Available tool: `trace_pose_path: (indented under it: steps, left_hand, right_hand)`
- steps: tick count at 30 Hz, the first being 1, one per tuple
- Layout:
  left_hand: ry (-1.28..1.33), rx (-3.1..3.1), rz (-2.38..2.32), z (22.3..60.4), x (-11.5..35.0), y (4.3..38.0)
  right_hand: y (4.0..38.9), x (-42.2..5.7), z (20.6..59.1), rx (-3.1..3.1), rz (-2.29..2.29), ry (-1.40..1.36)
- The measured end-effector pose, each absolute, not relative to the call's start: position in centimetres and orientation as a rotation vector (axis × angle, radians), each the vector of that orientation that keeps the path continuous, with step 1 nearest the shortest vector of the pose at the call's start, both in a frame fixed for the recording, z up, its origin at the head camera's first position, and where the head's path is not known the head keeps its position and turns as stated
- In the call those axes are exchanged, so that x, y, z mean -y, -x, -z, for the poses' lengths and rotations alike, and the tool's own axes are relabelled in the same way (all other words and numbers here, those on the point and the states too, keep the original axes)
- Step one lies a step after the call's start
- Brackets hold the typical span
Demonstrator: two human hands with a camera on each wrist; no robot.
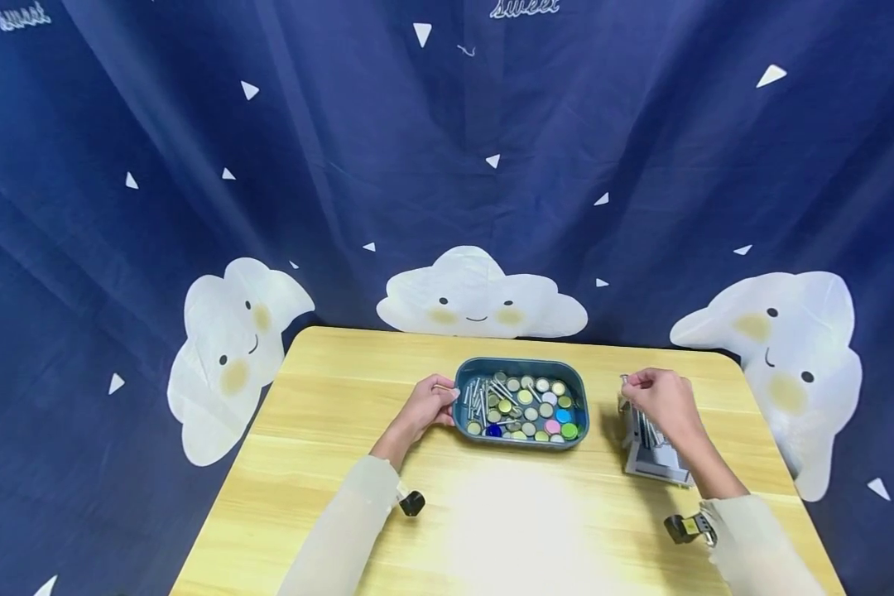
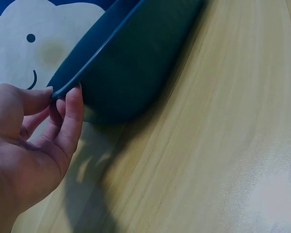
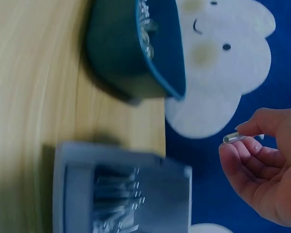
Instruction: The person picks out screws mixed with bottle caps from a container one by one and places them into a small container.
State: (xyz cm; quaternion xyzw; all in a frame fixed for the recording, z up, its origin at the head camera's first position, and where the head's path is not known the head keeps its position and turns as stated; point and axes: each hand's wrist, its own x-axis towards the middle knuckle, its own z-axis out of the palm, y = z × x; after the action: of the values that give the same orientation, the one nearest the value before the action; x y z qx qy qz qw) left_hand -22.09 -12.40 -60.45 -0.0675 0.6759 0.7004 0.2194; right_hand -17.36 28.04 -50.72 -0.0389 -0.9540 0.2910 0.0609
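Note:
My left hand (image 1: 426, 407) pinches the left rim of a dark teal tray (image 1: 521, 441), thumb on the rim and fingers against its outer wall. In the tray lie slim silver metal rods (image 1: 480, 399), mostly at the left, and round bottle caps (image 1: 552, 426) in gold, white, pink, green and blue. Over a grey box (image 1: 656, 465), my right hand (image 1: 663, 401) holds a slim silver bolt-like rod (image 3: 233, 138) between thumb and fingertips. Similar rods (image 3: 117, 199) lie inside the box, which the right hand partly hides in the head view.
All this stands on a light wooden table (image 1: 328, 389). The grey box is to the right of the tray, with a gap between them. Behind the table's back edge hangs a dark blue curtain (image 1: 432, 199) with clouds and white triangles.

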Motion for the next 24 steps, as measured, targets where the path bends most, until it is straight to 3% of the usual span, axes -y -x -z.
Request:
trace_pose_path:
  steps: [9,24]
  left_hand:
    - [0.198,-1.878,-1.931,60.5,12.3,22.1]
    - [0.208,-1.882,-1.927,60.0,12.3,22.0]
  right_hand:
    - [16.7,-31.6,53.3,3.04,-0.781,0.257]
    - [17.0,-32.1,56.8,3.225,-0.665,0.267]
